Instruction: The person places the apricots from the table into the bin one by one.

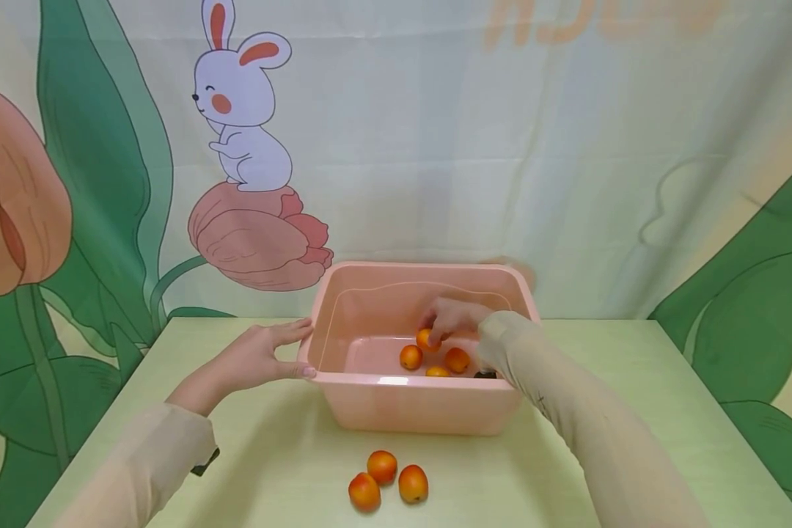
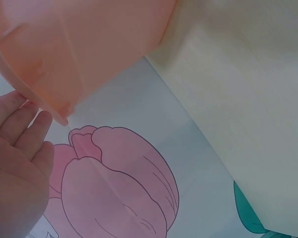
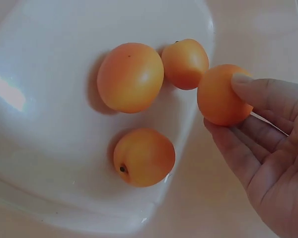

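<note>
A pink plastic bin (image 1: 416, 405) stands on the table. Inside it, my right hand (image 1: 460, 317) pinches an apricot (image 3: 221, 99) between thumb and fingers, just above the bin's floor. Three more apricots lie in the bin near it: one to the left (image 1: 411, 358), one to the right (image 1: 457, 360), and one partly hidden by the front wall (image 1: 438, 372). At the bin's left rim rests my left hand (image 1: 254, 359), its fingers extended and the thumb at the front corner. The left wrist view shows those fingertips (image 2: 43, 118) against the rim.
Three apricots (image 1: 382, 468) sit close together on the pale green table (image 1: 270, 469), in front of the bin. A hanging cloth (image 1: 422, 161) printed with a rabbit, tulips and leaves rises behind the table.
</note>
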`<state>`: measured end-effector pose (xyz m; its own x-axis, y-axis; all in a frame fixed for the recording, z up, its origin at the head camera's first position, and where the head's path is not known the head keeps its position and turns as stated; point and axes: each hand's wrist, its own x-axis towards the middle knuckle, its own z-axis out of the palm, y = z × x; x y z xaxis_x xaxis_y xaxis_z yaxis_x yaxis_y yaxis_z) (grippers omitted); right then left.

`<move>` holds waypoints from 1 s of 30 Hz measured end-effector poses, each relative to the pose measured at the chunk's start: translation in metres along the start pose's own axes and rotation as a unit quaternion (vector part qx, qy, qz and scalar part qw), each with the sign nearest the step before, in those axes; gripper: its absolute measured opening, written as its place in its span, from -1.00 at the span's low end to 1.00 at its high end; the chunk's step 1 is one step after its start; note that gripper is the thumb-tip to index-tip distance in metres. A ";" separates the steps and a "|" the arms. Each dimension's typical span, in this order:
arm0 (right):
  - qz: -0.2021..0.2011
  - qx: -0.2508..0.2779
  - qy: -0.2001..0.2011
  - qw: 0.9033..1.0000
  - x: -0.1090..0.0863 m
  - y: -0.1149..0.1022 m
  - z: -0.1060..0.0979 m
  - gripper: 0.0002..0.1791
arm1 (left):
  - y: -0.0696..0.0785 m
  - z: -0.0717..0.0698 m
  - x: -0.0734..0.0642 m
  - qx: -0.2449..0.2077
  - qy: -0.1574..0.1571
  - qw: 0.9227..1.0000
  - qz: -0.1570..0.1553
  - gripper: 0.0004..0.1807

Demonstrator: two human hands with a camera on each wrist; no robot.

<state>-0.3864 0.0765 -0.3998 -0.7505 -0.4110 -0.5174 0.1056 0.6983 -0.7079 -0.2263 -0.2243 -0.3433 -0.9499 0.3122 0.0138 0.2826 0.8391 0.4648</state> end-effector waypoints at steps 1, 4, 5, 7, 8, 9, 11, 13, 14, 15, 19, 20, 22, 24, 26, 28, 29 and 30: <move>0.024 0.027 0.005 0.999 -0.001 0.000 0.001 -0.58 | 0.000 0.000 0.000 0.000 0.000 1.000 0.000 -0.04; 0.080 0.103 0.021 0.991 -0.004 0.001 0.004 -0.49 | -0.002 -0.001 0.000 -0.001 -0.001 1.000 0.000 -0.03; 0.067 0.094 0.016 0.993 -0.004 0.001 0.004 -0.49 | -0.002 -0.001 0.000 -0.001 -0.001 1.000 0.000 -0.03; 0.052 0.081 0.004 0.995 -0.001 0.003 0.004 -0.49 | -0.003 0.000 0.000 -0.001 0.002 1.000 0.002 -0.04; 0.049 0.080 0.000 0.996 -0.001 0.003 0.004 -0.49 | -0.003 0.000 0.000 -0.001 0.003 1.000 0.003 -0.04; 0.047 0.077 -0.002 0.996 0.000 0.003 0.004 -0.50 | -0.003 0.000 0.000 -0.001 0.004 1.000 0.006 -0.05; 0.040 0.050 -0.004 0.998 0.002 0.003 0.003 -0.54 | -0.003 0.000 0.000 -0.002 0.006 1.000 0.010 -0.06; 0.047 0.034 -0.001 0.998 0.004 0.003 0.003 -0.57 | -0.003 0.000 0.000 -0.001 0.007 1.000 0.014 -0.06; 0.058 0.046 0.005 0.997 0.002 0.001 0.003 -0.58 | -0.003 0.000 0.000 -0.001 0.007 1.000 0.015 -0.06; 0.056 0.041 0.004 0.998 0.004 0.001 0.003 -0.58 | -0.003 0.000 0.000 -0.001 0.008 1.000 0.015 -0.06; 0.066 0.062 0.001 0.996 0.005 0.002 0.003 -0.55 | -0.003 0.000 0.000 0.002 0.009 1.000 0.015 -0.06; 0.067 0.065 0.000 0.996 0.007 0.004 0.003 -0.55 | -0.003 0.000 0.000 0.001 0.008 1.000 0.014 -0.06; 0.063 0.060 -0.005 0.996 0.019 0.013 0.001 -0.52 | -0.003 0.000 0.000 0.000 0.007 1.000 0.012 -0.06; 0.052 0.041 -0.009 0.998 0.025 0.018 0.000 -0.52 | -0.003 0.000 -0.001 -0.002 0.004 1.000 0.009 -0.05; 0.048 0.034 -0.011 0.998 0.025 0.019 0.000 -0.53 | -0.002 0.000 -0.001 -0.003 0.003 1.000 0.005 -0.05; 0.043 0.021 -0.010 0.999 0.012 0.011 0.002 -0.56 | -0.002 0.000 -0.001 -0.005 0.002 1.000 0.002 -0.05; 0.040 0.014 -0.009 0.999 0.003 0.006 0.004 -0.58 | -0.002 0.000 -0.001 -0.006 0.001 1.000 0.001 -0.05; 0.037 0.009 -0.011 0.999 -0.004 0.002 0.005 -0.60 | -0.002 0.000 -0.001 -0.007 0.001 1.000 0.000 -0.04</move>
<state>-0.3799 0.0765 -0.4018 -0.7262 -0.3712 -0.5787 0.1717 0.7171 -0.6755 -0.2257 -0.2259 -0.3445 -0.9499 0.3123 0.0154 0.2814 0.8325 0.4771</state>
